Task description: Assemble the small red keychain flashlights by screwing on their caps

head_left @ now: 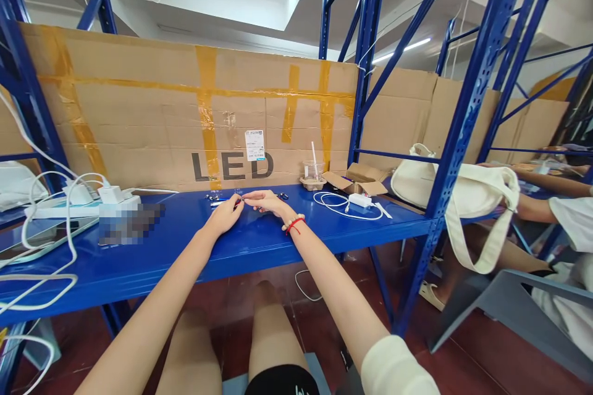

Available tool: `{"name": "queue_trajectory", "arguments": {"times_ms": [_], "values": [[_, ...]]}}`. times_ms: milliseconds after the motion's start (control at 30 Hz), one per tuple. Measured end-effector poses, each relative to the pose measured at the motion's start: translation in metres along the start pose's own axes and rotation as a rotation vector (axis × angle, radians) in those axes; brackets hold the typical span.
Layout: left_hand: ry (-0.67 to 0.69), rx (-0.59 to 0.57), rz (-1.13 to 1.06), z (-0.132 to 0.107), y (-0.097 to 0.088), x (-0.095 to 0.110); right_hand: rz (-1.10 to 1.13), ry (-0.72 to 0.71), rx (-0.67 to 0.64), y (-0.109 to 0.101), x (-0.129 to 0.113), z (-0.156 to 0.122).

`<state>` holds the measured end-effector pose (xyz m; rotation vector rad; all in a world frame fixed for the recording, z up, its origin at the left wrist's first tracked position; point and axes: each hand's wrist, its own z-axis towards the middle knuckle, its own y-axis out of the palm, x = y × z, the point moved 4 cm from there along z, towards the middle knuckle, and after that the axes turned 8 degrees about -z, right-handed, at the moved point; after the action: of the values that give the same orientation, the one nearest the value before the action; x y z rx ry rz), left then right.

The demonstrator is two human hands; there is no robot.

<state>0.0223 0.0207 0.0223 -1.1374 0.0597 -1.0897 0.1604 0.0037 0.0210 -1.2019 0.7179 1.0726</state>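
Observation:
Both of my hands meet over the blue table (259,244), fingertips close together. My left hand (225,215) is closed in a pinch around something small and dark, too tiny to name. From the other side my right hand (264,201) pinches at the same spot, with a beaded bracelet and a red string on its wrist. Behind the fingers lie several small items, among them a thin pen-like stick (217,202) left of my left hand. A small dark object (282,196) rests just right of my right hand's knuckles.
A power strip (83,205) with white chargers and looping cables crowds the left. At the right are a plastic cup with a straw (314,171), an open cardboard box (356,180), a white cable (331,200) and a cream bag (430,182). A person sits beyond the blue post.

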Motion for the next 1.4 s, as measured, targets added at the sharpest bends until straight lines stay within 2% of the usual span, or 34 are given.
{"name": "queue_trajectory", "arguments": {"times_ms": [233, 867, 1400], "values": [[0.040, 0.025, 0.015, -0.0010, -0.0007, 0.0032, 0.004, 0.013, 0.007, -0.0001, -0.0026, -0.0033], [0.095, 0.032, 0.014, 0.0009, 0.0052, -0.0042, -0.004, 0.042, 0.025, 0.0011, 0.0044, -0.0005], [0.110, -0.016, -0.012, 0.0000, 0.0027, -0.0010, -0.019, 0.044, 0.050, 0.0001, 0.0010, -0.0035]]}}
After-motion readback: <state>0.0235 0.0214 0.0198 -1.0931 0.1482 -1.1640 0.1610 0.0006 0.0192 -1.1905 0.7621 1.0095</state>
